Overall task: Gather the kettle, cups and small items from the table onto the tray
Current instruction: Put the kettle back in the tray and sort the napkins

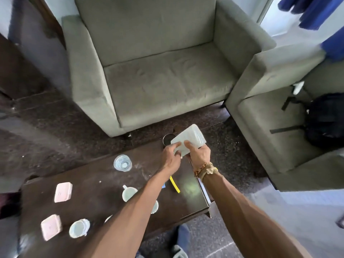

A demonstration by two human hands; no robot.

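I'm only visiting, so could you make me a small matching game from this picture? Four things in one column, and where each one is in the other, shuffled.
Things
1. translucent white container
2. clear cup
3. farther pink box
4. yellow strip

Places
a. near the left end of the table
b. beside the left forearm
c. held tilted by the left hand and right hand
d. standing alone toward the table's far edge

Pairs: 1c, 2d, 3a, 4b

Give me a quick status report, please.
Left hand and right hand grip tilted white container. Mug and clear cup sit on table, off tray.
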